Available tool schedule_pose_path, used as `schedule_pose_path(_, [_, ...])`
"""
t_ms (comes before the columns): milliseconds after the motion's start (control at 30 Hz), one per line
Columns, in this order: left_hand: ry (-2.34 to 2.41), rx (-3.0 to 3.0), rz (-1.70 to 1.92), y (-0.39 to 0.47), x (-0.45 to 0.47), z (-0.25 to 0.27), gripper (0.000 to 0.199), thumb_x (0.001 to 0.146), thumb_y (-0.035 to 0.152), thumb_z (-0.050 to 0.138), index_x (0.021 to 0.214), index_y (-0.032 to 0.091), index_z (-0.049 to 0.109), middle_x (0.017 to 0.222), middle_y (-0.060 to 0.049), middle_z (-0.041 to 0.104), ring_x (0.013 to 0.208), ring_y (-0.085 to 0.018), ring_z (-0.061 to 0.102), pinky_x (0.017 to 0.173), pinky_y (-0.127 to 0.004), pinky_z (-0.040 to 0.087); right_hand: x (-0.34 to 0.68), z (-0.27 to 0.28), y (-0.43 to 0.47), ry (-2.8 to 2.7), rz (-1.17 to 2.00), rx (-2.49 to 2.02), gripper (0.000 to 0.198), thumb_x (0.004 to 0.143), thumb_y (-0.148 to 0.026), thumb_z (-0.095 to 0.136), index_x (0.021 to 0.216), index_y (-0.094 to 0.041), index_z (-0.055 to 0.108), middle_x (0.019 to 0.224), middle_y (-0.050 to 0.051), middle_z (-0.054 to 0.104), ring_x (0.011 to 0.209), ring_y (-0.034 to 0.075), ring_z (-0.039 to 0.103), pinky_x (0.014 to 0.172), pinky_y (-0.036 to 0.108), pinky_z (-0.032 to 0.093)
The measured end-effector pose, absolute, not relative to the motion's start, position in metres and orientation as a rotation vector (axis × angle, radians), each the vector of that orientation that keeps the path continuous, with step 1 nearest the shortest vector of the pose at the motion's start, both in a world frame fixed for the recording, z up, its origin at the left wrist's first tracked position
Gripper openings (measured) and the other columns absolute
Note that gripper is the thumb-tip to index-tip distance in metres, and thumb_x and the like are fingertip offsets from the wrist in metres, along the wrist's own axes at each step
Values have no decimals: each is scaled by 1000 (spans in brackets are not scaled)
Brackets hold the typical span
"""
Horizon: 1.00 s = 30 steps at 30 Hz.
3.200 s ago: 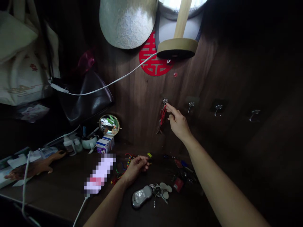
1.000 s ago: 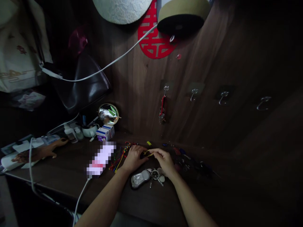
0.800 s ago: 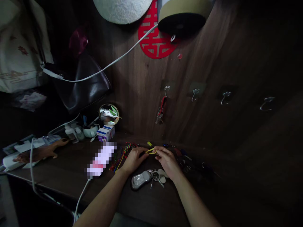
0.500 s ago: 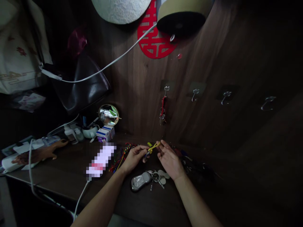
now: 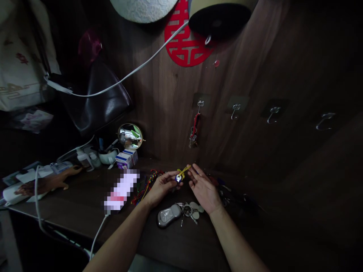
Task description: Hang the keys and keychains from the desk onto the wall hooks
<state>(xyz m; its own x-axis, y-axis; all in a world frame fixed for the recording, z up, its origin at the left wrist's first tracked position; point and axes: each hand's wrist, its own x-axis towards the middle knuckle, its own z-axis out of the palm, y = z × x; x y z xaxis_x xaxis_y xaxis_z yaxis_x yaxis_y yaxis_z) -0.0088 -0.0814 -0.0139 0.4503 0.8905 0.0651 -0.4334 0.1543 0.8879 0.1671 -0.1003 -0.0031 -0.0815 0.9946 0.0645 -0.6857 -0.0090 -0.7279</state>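
My left hand (image 5: 163,187) pinches a yellow cord (image 5: 184,170) with a small round blue-and-silver piece (image 5: 178,178) on it; its exact kind is too small to tell. The cord's loop sticks out to the upper right. Close to that loop is my right hand (image 5: 205,189), its fingers stretched out and apart; whether a fingertip touches the cord I cannot tell. Below both hands, a grey car key fob (image 5: 169,215) lies on the dark shelf with a ring of keys and round tags (image 5: 191,211). Coloured braided cords (image 5: 147,187) lie left of my left hand.
Wall hooks (image 5: 236,110) line the wooden wall; keys on a red strap (image 5: 194,128) hang from the leftmost. A phone (image 5: 121,190) with a white cable, small boxes (image 5: 126,158), a round mirror (image 5: 130,136) and bottles (image 5: 85,160) stand or lie left. Dark items (image 5: 227,192) lie right.
The blue-and-silver piece has turned, so its bright round face now shows between my left fingers. My right hand stays open beside the cord loop. The view has shifted slightly.
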Motion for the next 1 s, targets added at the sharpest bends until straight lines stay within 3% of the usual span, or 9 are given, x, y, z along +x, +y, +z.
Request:
schedule_pose_path(167, [625, 1167, 1122, -79, -6, -17, 49, 59, 17, 77, 105, 20, 62, 103, -4, 65, 93, -16, 60, 85, -28, 44, 166, -2, -101, -720, 1518, -583, 34, 76, -21, 59, 109, -30, 62, 127, -1, 55, 102, 11, 55, 72, 19, 47])
schedule_pose_path(333, [735, 1310, 1211, -76, -4, -24, 39, 63, 22, 74, 101, 17, 64, 103, -5, 67, 94, -18, 61, 86, -30, 46, 165, -1, -101, -734, 1506, -586, 34, 76, -21, 58, 109, -29, 62, 125, 0, 56, 105, 13, 53, 73, 22, 47])
schedule_pose_path(667, [798, 1357, 1134, -81, -5, -22, 48, 74, 37, 64, 116, 15, 56, 83, -5, 69, 73, -17, 66, 65, -26, 52, 167, -4, -99, -761, 1504, -550, 36, 78, -22, 55, 113, -29, 59, 131, 1, 51, 106, 15, 53, 74, 25, 47])
schedule_pose_path(833, [718, 1308, 1055, -84, -5, -17, 43, 78, 45, 58, 105, 11, 60, 73, -6, 69, 59, -14, 62, 58, -25, 50, 163, 1, -102, -776, 1472, -566, 39, 77, -21, 58, 115, -31, 58, 129, 0, 53, 91, 12, 57, 70, 22, 48])
schedule_pose_path(1000, [531, 1065, 954, -83, -7, -16, 37, 79, 40, 59, 100, 10, 59, 96, -14, 68, 64, -14, 62, 62, -26, 49, 159, 3, -104, -808, 1411, -622, 46, 73, -19, 62, 117, -32, 57, 127, -1, 55, 74, 9, 57, 66, 22, 48])
